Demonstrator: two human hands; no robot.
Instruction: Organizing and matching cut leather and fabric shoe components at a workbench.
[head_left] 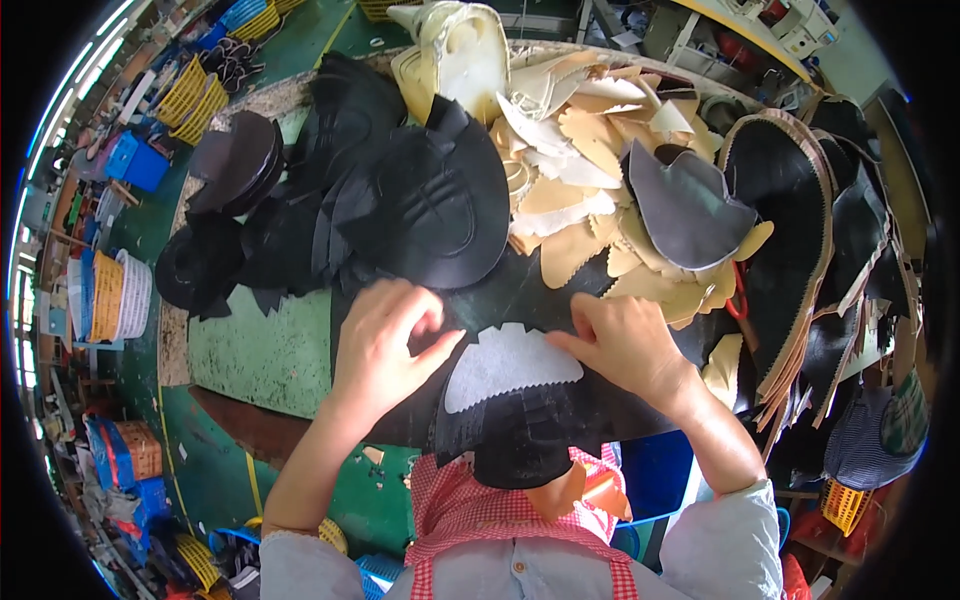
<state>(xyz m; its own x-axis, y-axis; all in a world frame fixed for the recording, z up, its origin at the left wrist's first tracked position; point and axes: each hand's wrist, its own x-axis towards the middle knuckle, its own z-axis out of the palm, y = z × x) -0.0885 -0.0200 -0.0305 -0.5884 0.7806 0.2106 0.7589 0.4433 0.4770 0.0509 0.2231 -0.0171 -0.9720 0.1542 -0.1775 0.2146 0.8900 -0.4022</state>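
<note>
A pale grey, half-moon felt-like piece [514, 368] with notches on top and a zigzag lower edge lies in front of me on black cut pieces [515, 425]. My left hand [390, 345] is beside its upper left, fingers curled and thumb stretched out, with nothing visible in its grasp. At the upper right corner, my right hand [628, 350] has its thumb tip at or very near the edge. Its other fingers bend down, thumb apart from them. Whether the right thumb presses the piece cannot be told.
Stacks of black leather-like pieces [425, 200] lie beyond my hands. Tan and cream scalloped pieces [585, 215] are heaped at the far right, a dark grey piece [685, 210] on top. Red-handled scissors [738, 292] lie beside them. Large black pieces [775, 200] hang at right.
</note>
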